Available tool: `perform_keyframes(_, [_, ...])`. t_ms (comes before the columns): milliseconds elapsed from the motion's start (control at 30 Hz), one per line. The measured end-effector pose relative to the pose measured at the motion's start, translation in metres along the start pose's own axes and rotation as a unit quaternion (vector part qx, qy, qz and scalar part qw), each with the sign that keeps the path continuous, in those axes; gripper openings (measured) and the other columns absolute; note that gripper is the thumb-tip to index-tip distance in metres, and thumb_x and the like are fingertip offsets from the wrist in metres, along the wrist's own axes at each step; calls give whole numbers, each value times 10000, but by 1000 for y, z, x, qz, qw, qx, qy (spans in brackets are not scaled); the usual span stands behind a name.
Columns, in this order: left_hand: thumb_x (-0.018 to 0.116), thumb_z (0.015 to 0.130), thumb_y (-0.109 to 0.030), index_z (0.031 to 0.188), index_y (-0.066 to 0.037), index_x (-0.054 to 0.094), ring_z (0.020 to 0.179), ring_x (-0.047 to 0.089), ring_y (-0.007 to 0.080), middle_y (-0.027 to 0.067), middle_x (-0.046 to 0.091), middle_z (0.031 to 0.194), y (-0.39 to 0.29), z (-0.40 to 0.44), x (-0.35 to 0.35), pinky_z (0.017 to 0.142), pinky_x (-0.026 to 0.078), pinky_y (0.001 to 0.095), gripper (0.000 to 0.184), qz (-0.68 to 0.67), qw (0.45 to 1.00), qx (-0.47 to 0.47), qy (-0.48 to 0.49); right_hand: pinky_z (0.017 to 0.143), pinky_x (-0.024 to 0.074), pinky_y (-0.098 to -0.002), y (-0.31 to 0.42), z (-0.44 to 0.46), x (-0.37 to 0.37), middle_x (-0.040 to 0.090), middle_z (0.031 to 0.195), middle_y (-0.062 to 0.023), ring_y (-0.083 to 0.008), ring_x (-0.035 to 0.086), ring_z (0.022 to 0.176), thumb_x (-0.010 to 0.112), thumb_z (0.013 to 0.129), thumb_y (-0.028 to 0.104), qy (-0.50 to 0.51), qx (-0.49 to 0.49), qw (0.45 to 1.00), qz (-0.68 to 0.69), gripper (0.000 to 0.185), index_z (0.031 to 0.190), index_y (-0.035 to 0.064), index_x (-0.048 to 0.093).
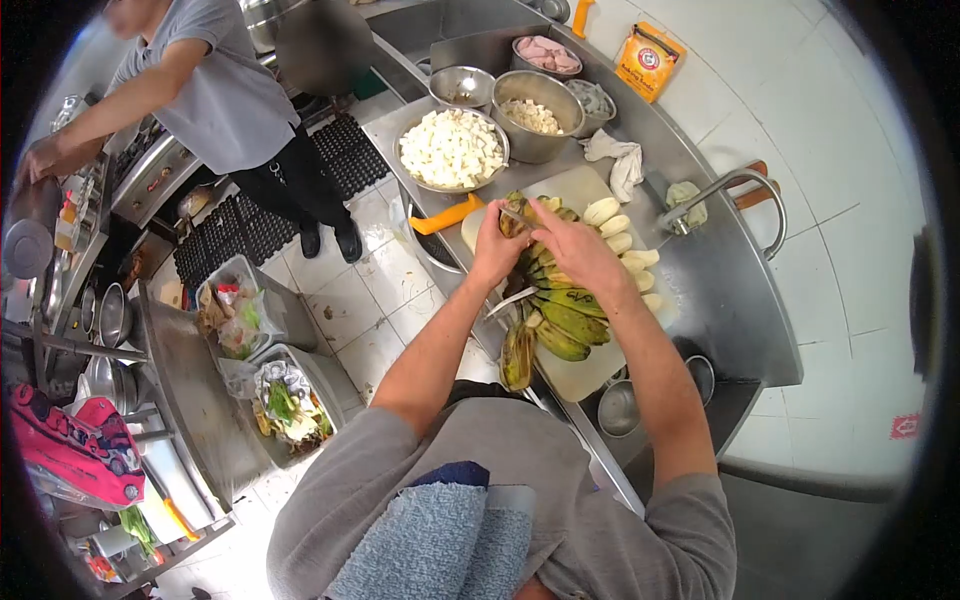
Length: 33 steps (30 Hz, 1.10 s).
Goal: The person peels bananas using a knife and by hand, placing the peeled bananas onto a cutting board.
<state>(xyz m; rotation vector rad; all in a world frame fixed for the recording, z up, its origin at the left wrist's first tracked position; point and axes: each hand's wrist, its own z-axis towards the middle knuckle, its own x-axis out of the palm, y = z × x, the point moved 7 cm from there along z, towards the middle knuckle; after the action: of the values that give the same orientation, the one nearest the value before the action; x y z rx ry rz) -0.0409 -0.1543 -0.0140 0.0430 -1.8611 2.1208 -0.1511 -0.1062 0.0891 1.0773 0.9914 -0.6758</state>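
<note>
My left hand (pixel 497 246) is closed around a green-brown plantain (pixel 513 203) above the cutting board. Close beside it, my right hand (pixel 578 248) is closed on a small knife (pixel 522 218) whose blade lies against the fruit; its handle is hidden by my fingers. Beneath my hands lies a bunch of unpeeled plantains (pixel 568 325), green with brown patches. Peeled plantains (pixel 620 242) line the right side of the white cutting board (pixel 580 378). A loose peel (pixel 517 358) hangs at the board's near left edge. An orange-handled tool (pixel 447 215) rests left of my left hand.
Behind the board stand a bowl of pale cubes (pixel 452 148), a deep pot (pixel 538 118) and a bowl of pink pieces (pixel 547 55). A faucet (pixel 730 190) rises at right. Two waste bins (pixel 345 385) stand left. Another person (pixel 215 90) works at the stove.
</note>
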Motion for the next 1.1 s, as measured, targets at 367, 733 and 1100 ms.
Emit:
perform_keyframes(367, [739,829,-86,1149,-19,538,868,589,160,87,639,970,-1,4,-1,787,495,316,384,26,999,36,1,667,498,-523,-3,9,-3,666,775,-247,-430,650,748,511,1007,262,22,31,998,-42,452,1408,60,456])
perform_keyframes(733, [734,836,-110,1144,5,527,872,591,174,108,637,975,-5,0,-4,785,497,323,388,58,998,30,-20,722,482,-588,-8,32,7,663,795,-275,-485,634,819,477,1011,250,-8,46,998,-29,277,1195,45,445])
perform_keyframes(1100, [724,878,-121,1106,-15,499,888,560,122,44,592,974,-3,7,0,790,480,286,337,-7,997,-18,69,683,487,-569,-8,31,4,660,792,-269,-477,634,789,481,1007,246,21,12,998,-61,276,1211,64,446])
